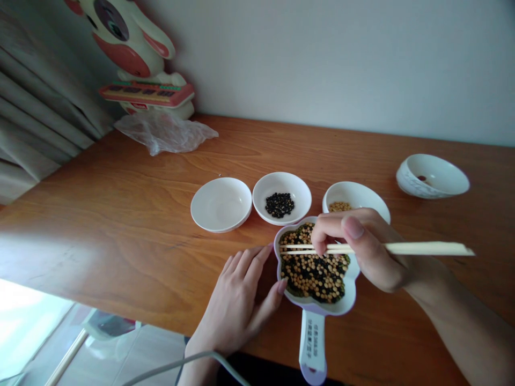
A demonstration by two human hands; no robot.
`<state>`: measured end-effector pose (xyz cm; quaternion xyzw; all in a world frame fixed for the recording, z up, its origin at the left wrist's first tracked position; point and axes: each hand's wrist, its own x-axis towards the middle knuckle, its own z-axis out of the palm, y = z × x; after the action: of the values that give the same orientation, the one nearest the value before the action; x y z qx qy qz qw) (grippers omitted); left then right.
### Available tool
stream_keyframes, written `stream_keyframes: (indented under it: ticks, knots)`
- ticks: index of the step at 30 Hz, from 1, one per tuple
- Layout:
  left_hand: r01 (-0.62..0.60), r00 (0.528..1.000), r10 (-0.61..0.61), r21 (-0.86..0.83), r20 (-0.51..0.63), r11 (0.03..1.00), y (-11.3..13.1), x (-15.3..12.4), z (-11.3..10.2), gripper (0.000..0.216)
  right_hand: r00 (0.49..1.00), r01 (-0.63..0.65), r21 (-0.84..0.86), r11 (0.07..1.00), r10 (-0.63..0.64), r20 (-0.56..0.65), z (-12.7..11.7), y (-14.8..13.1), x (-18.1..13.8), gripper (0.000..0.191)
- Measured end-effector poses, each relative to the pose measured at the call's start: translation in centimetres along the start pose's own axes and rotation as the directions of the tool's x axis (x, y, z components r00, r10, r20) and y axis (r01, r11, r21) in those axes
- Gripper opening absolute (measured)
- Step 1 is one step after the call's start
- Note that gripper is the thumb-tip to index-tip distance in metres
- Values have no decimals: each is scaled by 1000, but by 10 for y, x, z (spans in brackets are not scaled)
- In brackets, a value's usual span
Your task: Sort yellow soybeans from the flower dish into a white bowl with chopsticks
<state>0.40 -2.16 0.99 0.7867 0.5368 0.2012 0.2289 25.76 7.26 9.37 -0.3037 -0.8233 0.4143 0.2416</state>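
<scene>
A white and lilac flower-shaped dish with a handle (313, 335) lies on the table. It holds mixed beans (317, 276): yellow soybeans, black beans and some small green ones along the edge. My right hand (372, 249) grips a pair of pale chopsticks (426, 249) over the dish. Their tips reach the beans near its left wall; I cannot tell whether a bean is between them. My left hand (241, 300) rests beside the dish, fingers stretched out, with forefinger and thumb touching its left rim. Behind the dish stand a white bowl of black beans (300, 195) and a bowl of soybeans (364, 194), partly hidden by my right hand.
A white bowl (221, 206) with nothing in it stands at the left of the row. Far right is another bowl (410, 182) with small brown items. A crumpled plastic bag (169, 134) and a cow-shaped toy keyboard (148, 94) are back left. A grey cable (193, 358) crosses my left wrist.
</scene>
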Motion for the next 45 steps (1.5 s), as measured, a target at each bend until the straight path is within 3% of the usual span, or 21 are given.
stream_keyframes:
  ticks: [17,23,26,28,30,34,38,41,45]
  knots:
    - [-16,1000,16,8,-15,1000,0,-1,1,55,996,28,55,998,-24,-84,2,1,0,64]
    - [-15,1000,16,13,-27,1000,-1,0,2,54,979,-7,65,998,20,-203,-30,-3,-14,73]
    - [-21,999,22,13,-29,1000,-2,0,2,54,930,-32,4,999,31,-366,-59,-5,-29,77]
    - [-28,999,28,17,-31,999,-3,-1,3,54,850,-60,-23,998,39,-525,-75,-5,-38,70]
    - [-29,999,29,19,-29,999,-3,-1,3,53,824,-94,-77,993,34,-566,-87,-2,-45,71]
    - [-21,1000,21,22,-20,1000,-4,-1,3,55,828,-236,-52,970,173,-533,-103,6,-55,79]
    - [-21,1000,22,33,-20,999,-4,0,3,55,836,-229,-35,973,179,-519,-108,4,-60,79]
    - [-29,999,30,39,-23,999,-3,-1,3,55,901,-170,-53,984,134,-413,-94,-9,-50,82]
    - [-26,999,27,42,-29,999,-5,-2,4,55,980,-131,-69,989,119,-160,-58,-20,-25,76]
